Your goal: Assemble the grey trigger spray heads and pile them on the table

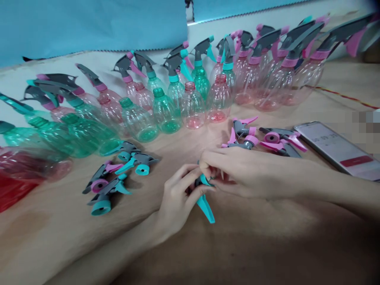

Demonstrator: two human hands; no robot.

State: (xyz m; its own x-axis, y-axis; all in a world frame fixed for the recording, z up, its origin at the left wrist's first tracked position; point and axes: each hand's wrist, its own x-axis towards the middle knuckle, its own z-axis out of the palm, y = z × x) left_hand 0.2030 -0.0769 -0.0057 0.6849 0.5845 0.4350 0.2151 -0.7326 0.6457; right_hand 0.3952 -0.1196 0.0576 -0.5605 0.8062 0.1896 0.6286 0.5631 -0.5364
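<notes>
A grey and turquoise trigger spray head (205, 208) is between my two hands, its turquoise trigger pointing down toward me. My left hand (181, 196) is closed around its body, thumb pressed along the near side. The fingers of my right hand (234, 170) pinch together at the upper end of the same spray head; what exactly they grip there is hidden. Just beyond my right hand lie several loose grey and pink spray heads (251, 141). To the left of my left hand is a group of loose spray heads (102, 206), some turquoise, some pink.
Open-necked green bottles (166, 113) and pink bottles (219, 99) stand behind my hands. Further back are several bottles with spray heads fitted (289, 79). A phone (338, 148) lies at the right. Red plastic (14, 190) lies at the left edge, and a twisted cord (344, 96) runs at the right.
</notes>
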